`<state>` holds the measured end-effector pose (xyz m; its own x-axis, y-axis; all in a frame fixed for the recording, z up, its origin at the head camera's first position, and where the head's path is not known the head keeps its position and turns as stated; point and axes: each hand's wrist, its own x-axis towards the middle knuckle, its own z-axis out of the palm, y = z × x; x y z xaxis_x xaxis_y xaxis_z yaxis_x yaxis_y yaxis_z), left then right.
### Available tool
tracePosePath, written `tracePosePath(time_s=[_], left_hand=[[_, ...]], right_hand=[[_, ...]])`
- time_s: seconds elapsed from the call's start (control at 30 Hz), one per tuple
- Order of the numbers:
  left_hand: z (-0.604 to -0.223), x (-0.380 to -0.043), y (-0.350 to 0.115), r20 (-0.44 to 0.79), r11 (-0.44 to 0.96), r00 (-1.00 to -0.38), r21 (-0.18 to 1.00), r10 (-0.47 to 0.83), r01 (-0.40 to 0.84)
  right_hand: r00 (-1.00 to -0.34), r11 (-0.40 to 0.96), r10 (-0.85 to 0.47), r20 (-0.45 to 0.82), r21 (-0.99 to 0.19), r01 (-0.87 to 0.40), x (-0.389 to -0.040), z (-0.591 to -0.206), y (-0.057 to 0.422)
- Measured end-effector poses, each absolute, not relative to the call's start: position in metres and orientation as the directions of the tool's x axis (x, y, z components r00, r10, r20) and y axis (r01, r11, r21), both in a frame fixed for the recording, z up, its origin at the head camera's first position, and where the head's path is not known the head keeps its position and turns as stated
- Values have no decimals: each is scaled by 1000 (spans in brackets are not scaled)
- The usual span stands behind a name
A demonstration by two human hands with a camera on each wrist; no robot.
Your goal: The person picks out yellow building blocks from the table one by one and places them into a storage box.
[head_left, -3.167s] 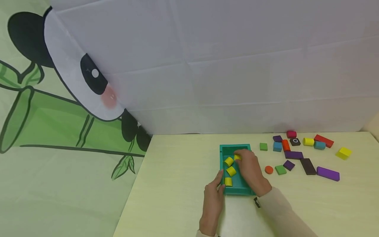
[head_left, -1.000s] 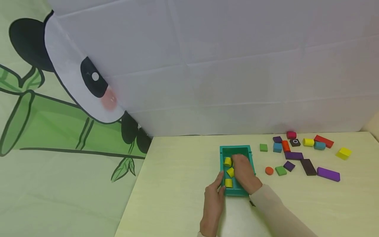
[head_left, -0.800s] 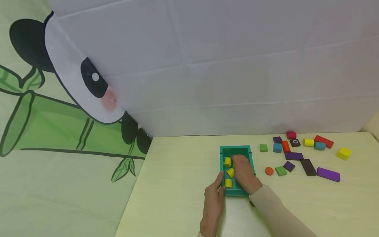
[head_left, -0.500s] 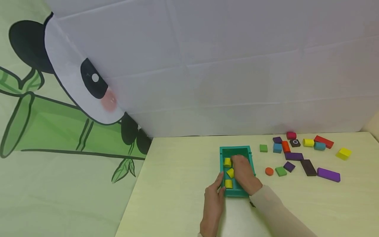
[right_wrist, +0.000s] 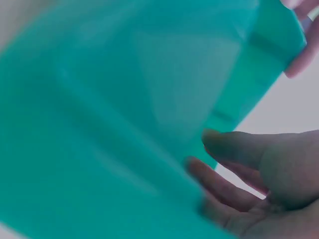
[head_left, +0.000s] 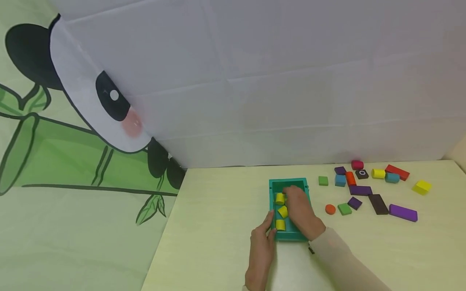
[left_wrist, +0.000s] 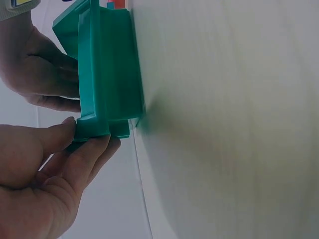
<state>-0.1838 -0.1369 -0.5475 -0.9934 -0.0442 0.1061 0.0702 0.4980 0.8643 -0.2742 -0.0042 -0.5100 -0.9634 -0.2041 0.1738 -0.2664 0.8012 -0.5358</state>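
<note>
A teal tray (head_left: 291,238) lies lengthwise on the table. Its left side is held by my left hand (head_left: 263,242); in the left wrist view the thumb is on one side of the rim and the fingers (left_wrist: 94,157) on the other. Three yellow cylinders, a far one (head_left: 280,198), a middle one (head_left: 283,211) and a near one (head_left: 280,225), form a rough column along the tray's left wall. Inside the tray my right hand (head_left: 301,210) reaches down beside them. In the right wrist view its thumb and fingers (right_wrist: 224,186) are apart, with nothing seen between them.
Right of the tray lie scattered blocks: a green square (head_left: 323,180), an orange disc (head_left: 330,209), a black slab (head_left: 378,204), a purple bar (head_left: 403,213), a yellow block (head_left: 422,187) and several others. A white cloth (head_left: 291,121) hangs behind the table (head_left: 211,226).
From 3.2 seconds ago, my right hand has come from the tray's far part, beside a yellow cylinder, to its middle. The far-left cylinder has turned. Lately the right hand has risen slightly.
</note>
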Motion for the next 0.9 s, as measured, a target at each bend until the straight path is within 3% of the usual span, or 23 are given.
tracePosePath(time_s=[0.57,0.9], left_hand=[[-548,-182,-136,66,484,-997,874,-47,35],[-547,-183,-135,53,481,-997,876,-55,20]], right_hand=[[-939,739,-95,330,-609,-289,-275,-489,34],[-936,768,4,351,-601,-222,-281,-479,68]])
